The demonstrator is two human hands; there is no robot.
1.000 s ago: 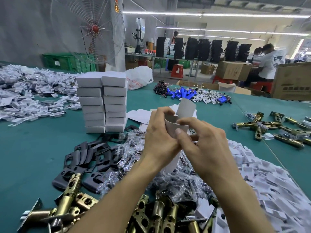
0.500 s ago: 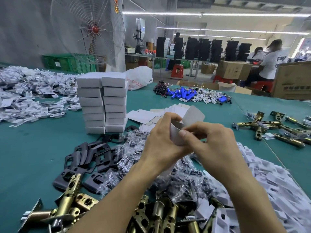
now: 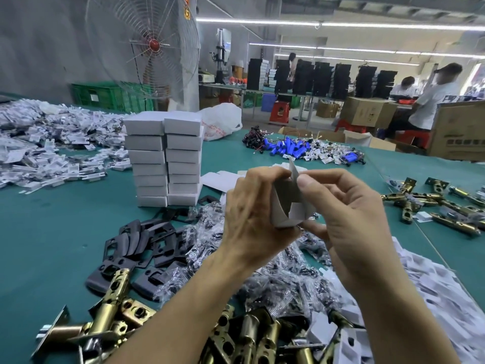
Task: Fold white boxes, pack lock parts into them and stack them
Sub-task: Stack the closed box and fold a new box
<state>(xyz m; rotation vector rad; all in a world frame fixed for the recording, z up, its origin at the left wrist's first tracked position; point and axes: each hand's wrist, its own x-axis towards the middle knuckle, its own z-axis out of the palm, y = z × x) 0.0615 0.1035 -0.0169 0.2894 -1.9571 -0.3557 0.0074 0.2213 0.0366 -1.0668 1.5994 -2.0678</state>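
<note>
- I am holding the half-formed white box (image 3: 287, 206) up off the tabletop (image 3: 39, 245), above its middle, between both hands; its grey inside is facing me and one flap (image 3: 294, 170) is standing up at the top.
- My left hand (image 3: 253, 216) is curling round the box's left wall, fingers bent and gripping it. My right hand (image 3: 351, 222) is pinching the raised flap between thumb and forefinger, with the other fingers bent under the box.
- The step, as I judge it, is closing this end. I am aiming to bend the flap along its crease, not across the panel, while the left hand is bracing the walls square so the tab slides in without buckling.
- Flat blanks (image 3: 223, 179) are lying just beyond the hands, and the stack of finished boxes (image 3: 165, 156) is standing toward the far left.
- Bagged parts (image 3: 278, 282), black plates (image 3: 141, 245) and brass latches (image 3: 115, 311) are waiting along the near edge for packing.
</note>
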